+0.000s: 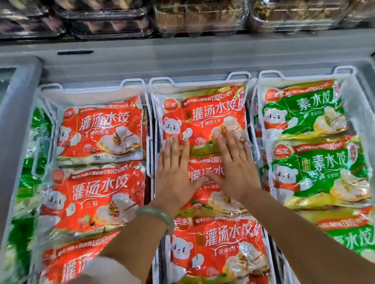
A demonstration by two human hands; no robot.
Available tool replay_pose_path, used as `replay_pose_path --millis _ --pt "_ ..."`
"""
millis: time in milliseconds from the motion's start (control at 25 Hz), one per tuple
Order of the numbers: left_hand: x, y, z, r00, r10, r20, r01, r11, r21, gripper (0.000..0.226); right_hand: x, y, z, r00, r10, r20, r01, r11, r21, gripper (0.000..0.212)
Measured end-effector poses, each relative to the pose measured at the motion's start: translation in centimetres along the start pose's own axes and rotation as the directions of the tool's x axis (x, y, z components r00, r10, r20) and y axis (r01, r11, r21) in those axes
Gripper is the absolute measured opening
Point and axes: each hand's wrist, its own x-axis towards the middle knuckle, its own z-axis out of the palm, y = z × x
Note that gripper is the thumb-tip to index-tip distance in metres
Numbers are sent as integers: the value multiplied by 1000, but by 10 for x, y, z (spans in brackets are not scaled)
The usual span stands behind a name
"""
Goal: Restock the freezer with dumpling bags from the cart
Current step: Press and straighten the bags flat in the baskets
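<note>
Two hands are laid flat, palms down, in the middle wire basket (199, 79) of the open freezer (175, 57). The left hand (175, 176) and right hand (236, 171) are pressed on a red dumpling bag (207, 174), the second from the back in that column. Fingers of both hands are extended and slightly spread, gripping nothing; the thumbs nearly meet over the bag's printed title. The fingertips (173, 143) reach past the bag's far edge and rest on the near edge of the rearmost red bag (202, 118). A pale green bangle (156, 213) is worn on the left wrist and a thin ring is seen on a right finger. Another red bag (217, 247) lies nearer, under the forearms. Red bags fill the left basket (96, 131); green bags (303, 110) fill the right one. Clear plastic food trays (198, 6) are stacked on the shelf behind the freezer.
</note>
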Motion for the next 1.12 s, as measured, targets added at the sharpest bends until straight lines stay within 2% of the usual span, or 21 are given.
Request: replay_pose_path --millis 80,200,320,440,720,880,960,1120 --pt "-29 5 15 995 -87 -42 82 991 -110 79 -30 -11 15 996 -27 -86 30 999 31 75" --pt "-50 10 34 992 -119 31 123 979 -164 67 -50 -14 40 996 -91 -14 91 996 -3 59" --pt "-50 21 38 990 -141 17 142 978 -151 66 -45 3 46 993 -118 15 119 992 -51 59" --pt "-52 22 46 994 -103 -41 98 989 -109 64 -46 7 50 995 -102 17 103 991 -85 60" --pt "-40 17 36 995 -86 53 92 989 -117 66 -39 4 38 993 -66 96 72 995 -61 63" --pt "-94 25 43 995 -45 -91 36 995 -98 65 -99 -3 30 991 42 -126 -40 999 20 60" --pt "-139 35 65 997 -21 -77 14 996 -83 65 -149 -6 44 981 25 -193 -13 998 65 53" --pt "-186 33 96 993 -95 65 97 995 -32 72 -191 -8 83 1000 12 4 -12 999 -30 57"
